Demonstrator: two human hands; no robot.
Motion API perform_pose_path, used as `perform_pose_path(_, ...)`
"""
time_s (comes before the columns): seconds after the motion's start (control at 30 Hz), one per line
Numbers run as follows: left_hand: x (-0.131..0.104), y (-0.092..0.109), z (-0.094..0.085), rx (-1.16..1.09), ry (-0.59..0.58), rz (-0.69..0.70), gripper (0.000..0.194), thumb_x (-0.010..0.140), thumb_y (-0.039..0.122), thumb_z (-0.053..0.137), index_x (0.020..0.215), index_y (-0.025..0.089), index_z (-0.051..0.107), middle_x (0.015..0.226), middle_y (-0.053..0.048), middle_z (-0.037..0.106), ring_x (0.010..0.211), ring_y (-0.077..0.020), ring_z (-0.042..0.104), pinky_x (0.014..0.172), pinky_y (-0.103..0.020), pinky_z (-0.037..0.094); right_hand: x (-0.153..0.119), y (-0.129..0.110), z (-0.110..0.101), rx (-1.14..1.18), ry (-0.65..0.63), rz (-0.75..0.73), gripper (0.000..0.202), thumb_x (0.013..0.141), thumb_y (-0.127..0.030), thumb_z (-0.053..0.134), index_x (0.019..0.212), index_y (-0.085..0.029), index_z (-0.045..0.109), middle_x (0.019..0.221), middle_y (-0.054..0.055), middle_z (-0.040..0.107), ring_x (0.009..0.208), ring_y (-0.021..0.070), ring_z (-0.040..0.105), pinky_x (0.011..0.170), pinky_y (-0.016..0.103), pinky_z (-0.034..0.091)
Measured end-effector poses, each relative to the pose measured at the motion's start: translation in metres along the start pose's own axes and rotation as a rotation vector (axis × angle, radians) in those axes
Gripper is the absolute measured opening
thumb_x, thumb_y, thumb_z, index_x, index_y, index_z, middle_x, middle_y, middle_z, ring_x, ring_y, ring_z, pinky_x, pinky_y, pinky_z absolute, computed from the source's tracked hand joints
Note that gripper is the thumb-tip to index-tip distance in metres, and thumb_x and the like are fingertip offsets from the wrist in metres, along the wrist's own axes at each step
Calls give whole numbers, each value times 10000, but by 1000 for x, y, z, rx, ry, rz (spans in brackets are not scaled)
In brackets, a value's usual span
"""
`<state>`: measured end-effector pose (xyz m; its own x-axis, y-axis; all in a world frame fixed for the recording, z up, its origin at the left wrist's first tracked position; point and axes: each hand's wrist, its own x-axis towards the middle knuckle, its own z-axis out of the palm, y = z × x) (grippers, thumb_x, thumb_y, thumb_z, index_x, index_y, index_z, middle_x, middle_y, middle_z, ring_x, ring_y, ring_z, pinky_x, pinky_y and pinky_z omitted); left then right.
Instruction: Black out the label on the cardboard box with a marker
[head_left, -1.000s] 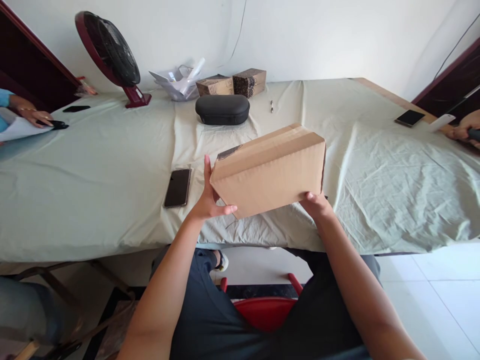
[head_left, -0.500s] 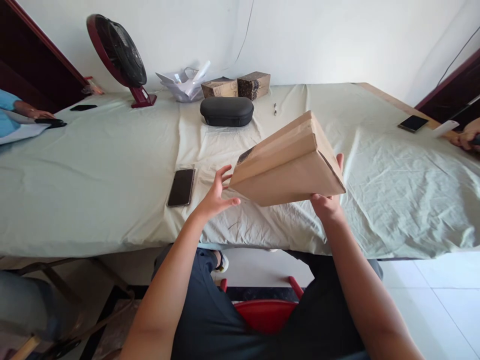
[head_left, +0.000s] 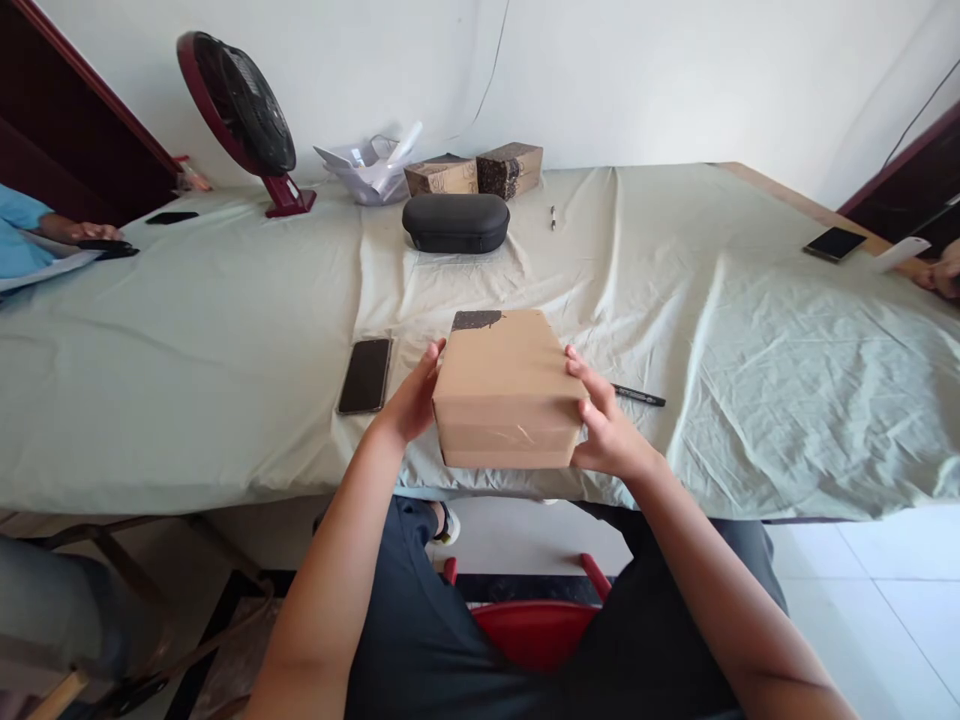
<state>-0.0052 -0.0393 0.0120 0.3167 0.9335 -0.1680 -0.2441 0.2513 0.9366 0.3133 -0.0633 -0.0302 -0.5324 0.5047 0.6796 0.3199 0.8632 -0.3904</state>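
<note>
A brown cardboard box (head_left: 510, 375) with a dark printed patch at its far left corner is held level near the table's front edge. My left hand (head_left: 415, 397) grips its left side, fingertips partly hidden behind it. On the right side, my right hand (head_left: 606, 425) holds the box with its fingers against the edge. A black marker (head_left: 639, 395) lies just right of the box, by my right fingers. To the left of my left hand, a dark-screened phone (head_left: 364, 376) lies flat on the cloth.
On the cloth-covered table (head_left: 225, 350) stand a black case (head_left: 456, 222), two cardboard boxes (head_left: 510, 170), a plastic basket (head_left: 367, 180) and a red fan (head_left: 281, 190). A small pen (head_left: 553, 218) lies behind. People's hands show at both side edges.
The box has turned level and come down toward the front edge. My left hand has closed onto its left side, and my right hand has moved left with it. The marker has come into view.
</note>
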Motion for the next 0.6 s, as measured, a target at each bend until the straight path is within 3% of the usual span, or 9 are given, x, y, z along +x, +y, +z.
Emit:
perform_pose_path(0.07,-1,3,4,-10,23,-7,970,843,818,699,1595,225,542,1441,-150,726,1322,-428,689,975,-497,626,2,2,1,-9,-41,-8,1371,790,-315,969,1633,-759,-15,1848,-120,158,1716,445,190,1325,807,305)
perform_pose_path(0.13,-1,4,5,-29,57,13,939,835,688,721,1624,229,501,1533,-146,668,1364,-432,662,995,-508,628,2,6,1,-10,-61,-4,1393,794,-365,973,1658,-710,-64,1873,-109,70,1730,429,131,1331,797,287)
perform_pose_path(0.27,6,-3,-5,70,100,208,1126,807,499,722,1753,349,128,1828,-88,278,1542,-400,511,1092,-542,606,-1,11,3,233,-85,178,1578,692,-659,979,1686,-545,-241,1884,23,-115,1730,453,108,1293,784,334)
perform_pose_path(0.37,17,-17,-16,234,11,474,1308,753,573,828,1748,417,-5,1879,-54,37,1689,-416,258,1245,-574,488,-3,6,8,523,-53,439,1355,852,-797,767,1722,-466,-217,1892,75,7,1733,402,174,1324,723,314)
perform_pose_path(0.43,24,-27,-22,336,-79,640,1411,697,666,894,1734,474,-43,1880,-38,-34,1717,-436,156,1285,-599,436,-3,0,11,649,-10,610,1134,962,-755,652,1768,-429,-77,1883,58,146,1738,368,178,1364,674,263)
perform_pose_path(0.5,30,-34,-25,426,-145,743,1429,693,729,903,1719,521,-71,1878,-35,-71,1710,-456,176,1265,-632,454,-2,-3,13,717,8,727,1053,958,-689,685,1783,-403,97,1862,40,243,1724,379,218,1376,631,271)
perform_pose_path(0.6,32,-36,-24,531,-119,852,1346,766,820,818,1722,509,-77,1876,-70,-54,1698,-462,222,1234,-644,491,-3,-2,13,748,-4,754,1096,851,-652,808,1758,-372,260,1816,47,357,1677,424,308,1355,609,334)
